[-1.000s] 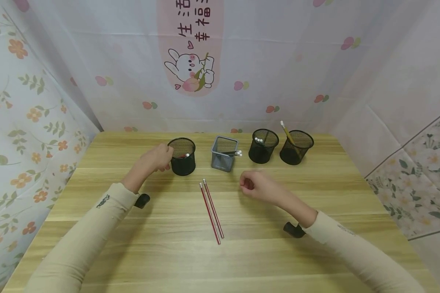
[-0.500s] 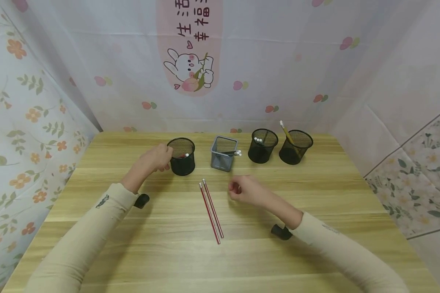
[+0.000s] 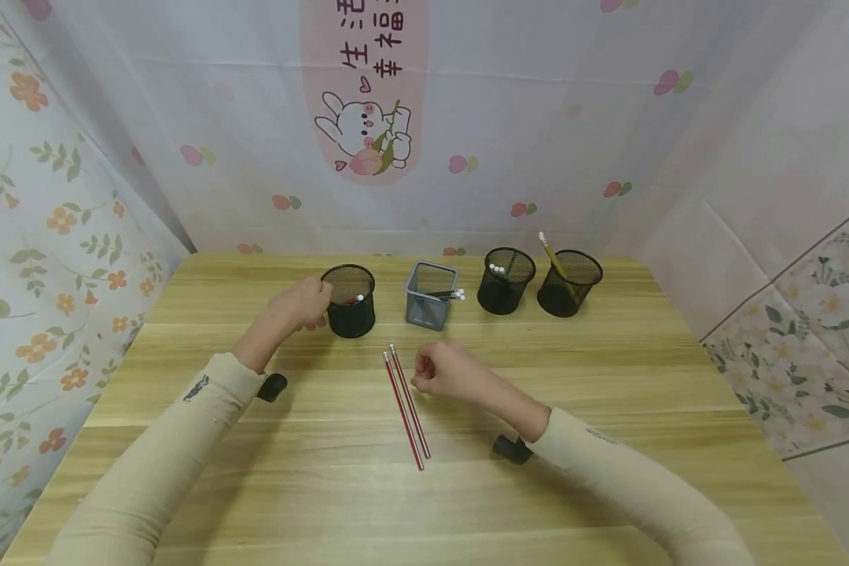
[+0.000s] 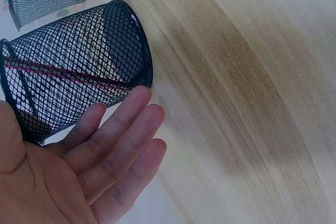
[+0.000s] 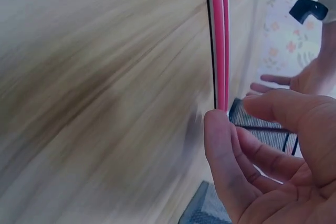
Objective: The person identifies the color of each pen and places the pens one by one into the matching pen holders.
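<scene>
My left hand (image 3: 300, 305) rests against the left side of a round black mesh pen holder (image 3: 351, 314). Its fingers (image 4: 131, 129) look extended beside the mesh in the left wrist view, and the thumb's contact with the rim is unclear. Inside that holder leans a red pencil (image 4: 68, 74). Two red pencils (image 3: 409, 417) lie side by side on the table, white eraser ends toward the back. Just right of them hovers my right hand (image 3: 453, 369), thumb and index finger apart, holding nothing. In the right wrist view its fingertips come close to the pencils (image 5: 221, 40).
Along the back stand a grey square mesh pen holder (image 3: 428, 310) with black pencils, a black round one (image 3: 502, 295) with several white-tipped pencils, and another (image 3: 566, 297) with yellow pencils. The wooden table (image 3: 311, 487) meets floral curtains behind and at the sides.
My right hand has moved left across the table, from in front of the black holders to beside the two red pencils. The left hand has stayed at its holder.
</scene>
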Demonstrator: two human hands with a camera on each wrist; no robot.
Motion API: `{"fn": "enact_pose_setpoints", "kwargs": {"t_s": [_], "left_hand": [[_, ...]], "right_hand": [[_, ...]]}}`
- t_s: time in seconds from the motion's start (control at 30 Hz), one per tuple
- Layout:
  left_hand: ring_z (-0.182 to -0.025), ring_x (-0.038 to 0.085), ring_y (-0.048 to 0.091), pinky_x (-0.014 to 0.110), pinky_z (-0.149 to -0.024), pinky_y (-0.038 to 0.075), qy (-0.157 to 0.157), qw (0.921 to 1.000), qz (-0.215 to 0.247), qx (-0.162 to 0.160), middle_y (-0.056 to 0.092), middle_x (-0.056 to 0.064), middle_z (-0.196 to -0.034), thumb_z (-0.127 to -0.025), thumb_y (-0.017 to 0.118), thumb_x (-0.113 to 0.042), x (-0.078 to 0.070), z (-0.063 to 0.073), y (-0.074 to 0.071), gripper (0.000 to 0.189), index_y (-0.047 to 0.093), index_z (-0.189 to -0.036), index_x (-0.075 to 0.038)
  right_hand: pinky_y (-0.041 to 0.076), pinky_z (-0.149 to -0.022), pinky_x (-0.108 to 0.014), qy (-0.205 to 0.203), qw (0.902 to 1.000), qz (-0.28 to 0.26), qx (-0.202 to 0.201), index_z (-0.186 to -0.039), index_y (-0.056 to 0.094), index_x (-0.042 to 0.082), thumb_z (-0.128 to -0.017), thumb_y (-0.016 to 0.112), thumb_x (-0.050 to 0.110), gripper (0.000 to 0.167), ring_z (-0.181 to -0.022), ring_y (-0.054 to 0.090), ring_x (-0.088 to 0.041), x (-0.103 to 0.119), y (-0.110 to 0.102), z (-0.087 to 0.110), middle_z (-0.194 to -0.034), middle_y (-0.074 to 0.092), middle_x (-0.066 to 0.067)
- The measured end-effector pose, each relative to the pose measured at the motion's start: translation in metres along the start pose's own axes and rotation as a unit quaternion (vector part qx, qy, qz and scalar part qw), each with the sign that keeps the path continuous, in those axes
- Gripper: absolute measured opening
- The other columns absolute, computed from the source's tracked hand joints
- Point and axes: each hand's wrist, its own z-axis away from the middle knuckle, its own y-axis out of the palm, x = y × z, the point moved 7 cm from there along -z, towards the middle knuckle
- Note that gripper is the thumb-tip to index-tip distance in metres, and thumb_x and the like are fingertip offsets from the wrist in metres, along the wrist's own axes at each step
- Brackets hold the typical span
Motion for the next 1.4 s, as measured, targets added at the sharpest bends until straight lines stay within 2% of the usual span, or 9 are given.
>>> {"fn": "enact_pose_setpoints", "kwargs": {"t_s": [0.27, 0.5, 0.67, 0.8, 1.0, 1.23, 1.4], "left_hand": [[-0.079, 0.030, 0.063, 0.036, -0.059, 0.047, -0.002, 1.0000, -0.006, 0.003, 0.069, 0.022, -0.100, -0.110, 0.016, -0.028, 0.000, -0.001, 0.000, 0.054, 0.058, -0.113, 0.005], [-0.077, 0.029, 0.062, 0.036, -0.058, 0.047, -0.004, 1.0000, -0.004, 0.001, 0.069, 0.021, -0.098, -0.109, 0.016, -0.027, 0.001, -0.002, -0.001, 0.052, 0.057, -0.109, 0.005], [-0.076, 0.029, 0.062, 0.036, -0.057, 0.047, -0.001, 1.0000, -0.005, 0.002, 0.069, 0.021, -0.097, -0.109, 0.016, -0.027, 0.002, -0.002, -0.001, 0.055, 0.057, -0.120, 0.008], [-0.076, 0.029, 0.061, 0.035, -0.057, 0.047, 0.000, 1.0000, -0.004, 0.002, 0.069, 0.021, -0.098, -0.110, 0.016, -0.027, 0.002, 0.000, -0.001, 0.056, 0.058, -0.120, 0.009], [-0.076, 0.029, 0.061, 0.035, -0.057, 0.046, 0.004, 1.0000, -0.005, 0.001, 0.069, 0.021, -0.097, -0.109, 0.016, -0.027, 0.002, 0.000, -0.001, 0.055, 0.058, -0.117, 0.007], [-0.078, 0.029, 0.062, 0.036, -0.059, 0.047, 0.002, 0.9999, -0.011, -0.002, 0.070, 0.020, -0.098, -0.110, 0.016, -0.029, 0.001, 0.002, -0.001, 0.055, 0.058, -0.112, 0.006], [-0.079, 0.030, 0.062, 0.036, -0.060, 0.047, 0.002, 1.0000, -0.009, -0.001, 0.069, 0.021, -0.100, -0.110, 0.016, -0.029, 0.000, 0.002, -0.001, 0.055, 0.058, -0.114, 0.005]], "right_hand": [[0.041, -0.055, -0.024, 0.007, 0.9998, 0.017, 0.000, -0.074, 0.063, 0.010, -0.085, 0.078, 0.009, 0.019, -0.058, 0.048, -0.007, 0.006, 0.012, -0.010, -0.067, 0.056, 0.006], [0.038, -0.050, -0.024, 0.035, 0.9987, 0.037, 0.006, -0.066, 0.059, 0.013, -0.082, 0.078, 0.009, 0.025, -0.055, 0.047, -0.008, 0.006, 0.017, -0.015, -0.064, 0.054, 0.005], [0.038, -0.047, -0.025, 0.064, 0.9970, 0.040, 0.017, -0.064, 0.058, 0.012, -0.078, 0.078, 0.008, 0.025, -0.051, 0.048, -0.008, 0.005, 0.020, -0.017, -0.062, 0.055, 0.003], [0.034, -0.045, -0.024, 0.079, 0.9953, 0.049, 0.025, -0.057, 0.054, 0.014, -0.074, 0.077, 0.005, 0.030, -0.047, 0.043, -0.007, 0.006, 0.020, -0.018, -0.054, 0.048, 0.007], [0.024, -0.043, -0.025, 0.090, 0.9913, 0.085, 0.044, -0.050, 0.042, 0.017, -0.071, 0.079, 0.002, 0.045, -0.046, 0.026, -0.007, 0.009, 0.021, -0.023, -0.045, 0.025, 0.011], [0.030, -0.049, -0.028, 0.087, 0.9834, 0.137, 0.081, -0.051, 0.045, 0.016, -0.073, 0.082, 0.007, 0.044, -0.054, 0.034, -0.012, 0.010, 0.021, -0.025, -0.046, 0.030, 0.011], [0.024, -0.046, -0.026, 0.080, 0.9840, 0.125, 0.099, -0.048, 0.041, 0.017, -0.072, 0.078, 0.008, 0.045, -0.050, 0.027, -0.010, 0.005, 0.021, -0.021, -0.045, 0.025, 0.012]]}}
